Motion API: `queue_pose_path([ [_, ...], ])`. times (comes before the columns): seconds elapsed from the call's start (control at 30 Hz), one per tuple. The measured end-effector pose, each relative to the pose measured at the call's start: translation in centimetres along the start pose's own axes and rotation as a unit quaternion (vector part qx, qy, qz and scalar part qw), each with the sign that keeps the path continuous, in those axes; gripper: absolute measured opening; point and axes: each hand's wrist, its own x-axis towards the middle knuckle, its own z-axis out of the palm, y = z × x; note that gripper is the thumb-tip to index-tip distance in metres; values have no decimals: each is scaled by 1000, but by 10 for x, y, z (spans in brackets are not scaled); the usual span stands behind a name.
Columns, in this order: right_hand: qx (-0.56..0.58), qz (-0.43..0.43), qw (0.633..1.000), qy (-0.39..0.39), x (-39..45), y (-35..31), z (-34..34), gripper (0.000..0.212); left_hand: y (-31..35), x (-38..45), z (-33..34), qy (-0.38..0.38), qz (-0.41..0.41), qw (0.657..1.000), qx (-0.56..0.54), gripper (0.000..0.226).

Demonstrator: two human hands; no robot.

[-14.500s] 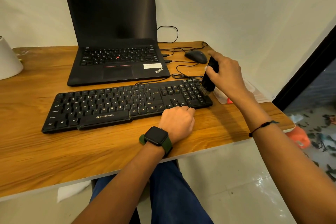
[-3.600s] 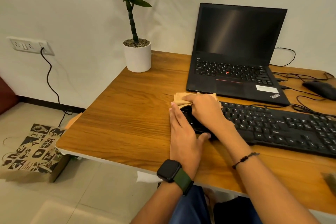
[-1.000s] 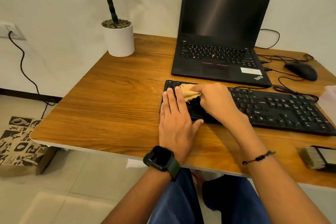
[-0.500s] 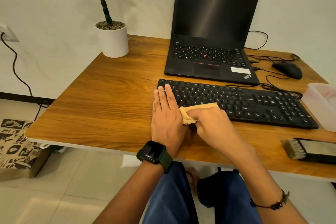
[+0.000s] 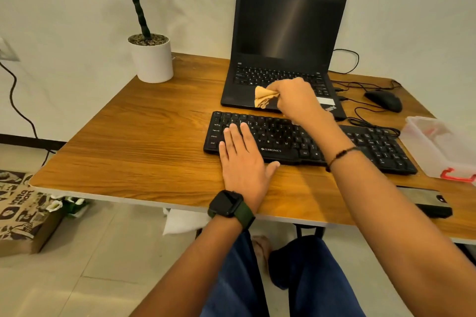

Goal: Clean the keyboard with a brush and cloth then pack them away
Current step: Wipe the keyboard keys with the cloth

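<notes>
My right hand pinches the cloth in a curled grip, lifted above the front edge of the laptop, the tan fabric bunched and hanging in soft folds from my fingertips. My left hand lies flat with its fingers straight and together, palm on the counter and fingertips pressing the left end of the keyboard. That keyboard is black with ZEBRONICS printed on its front lip, lying slantwise in front of the laptop. The brush lies on the counter near its front edge, to my right, partly hidden by my right forearm. Just beyond it stands a clear plastic box with a red latch, beside the keyboard's right end. A black mouse sits to the right of the laptop, a white potted plant at the far left. Half a second ago the cloth was down at the keyboard's near edge beside my left hand; now it is raised beyond the keys, and my left hand has slid further onto them
</notes>
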Motion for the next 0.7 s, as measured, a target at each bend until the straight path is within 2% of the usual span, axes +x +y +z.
queue_pose_path([
  [0.13, -12, -15, 999, -43, 1, 4, 30, 39, 12, 5, 8, 11, -4, 1000, 4, 104],
  [0.3, -5, -22, 1000, -20, -21, 8, 49, 43, 9, 7, 13, -5, -23, 1000, 3, 107],
  [0.57, 38, -27, 998, -52, -71, 5, 41, 50, 8, 8, 17, 5, -30, 999, -11, 106],
  [0.7, 60, -45, 995, -63, -101, 3, 32, 45, 6, 8, 18, 17, -25, 999, -10, 105],
])
